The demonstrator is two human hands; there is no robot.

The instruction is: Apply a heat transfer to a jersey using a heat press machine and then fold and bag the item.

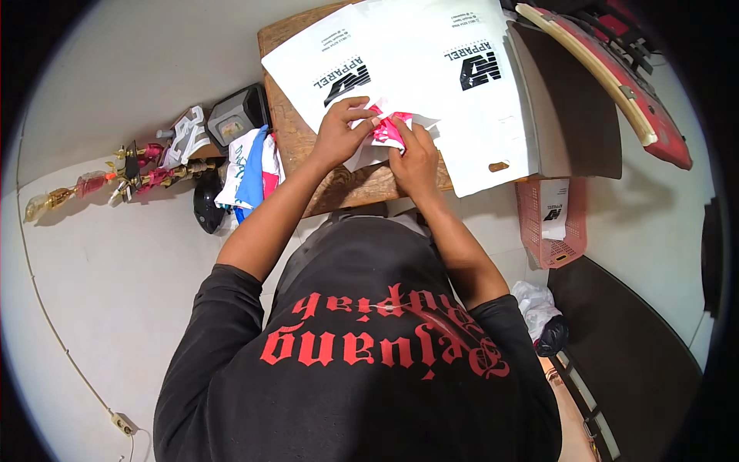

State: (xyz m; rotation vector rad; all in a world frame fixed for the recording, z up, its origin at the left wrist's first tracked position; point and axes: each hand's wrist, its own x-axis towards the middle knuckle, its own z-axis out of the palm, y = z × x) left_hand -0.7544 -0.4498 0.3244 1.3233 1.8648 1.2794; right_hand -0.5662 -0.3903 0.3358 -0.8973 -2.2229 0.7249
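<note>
Both hands meet over the near edge of a wooden table (331, 190), at a crumpled, thin white piece with bright pink patches (390, 132). I cannot make out whether it is paper or plastic. My left hand (341, 132) pinches its left side between thumb and fingers. On the other side, my right hand (416, 158) grips it with bent fingers. White plastic bags (419, 61) with black print lie flat beneath and beyond the hands. One bag (481, 131) at the right has a punched handle hole and overhangs the table's front edge.
A brown board (570, 100) and a red padded piece with a pale edge (616, 77) stand at the right. Below hangs a pink basket (531, 223) holding a printed white bag. Folded cloths (250, 173) and a dark box (237, 115) sit left of the table.
</note>
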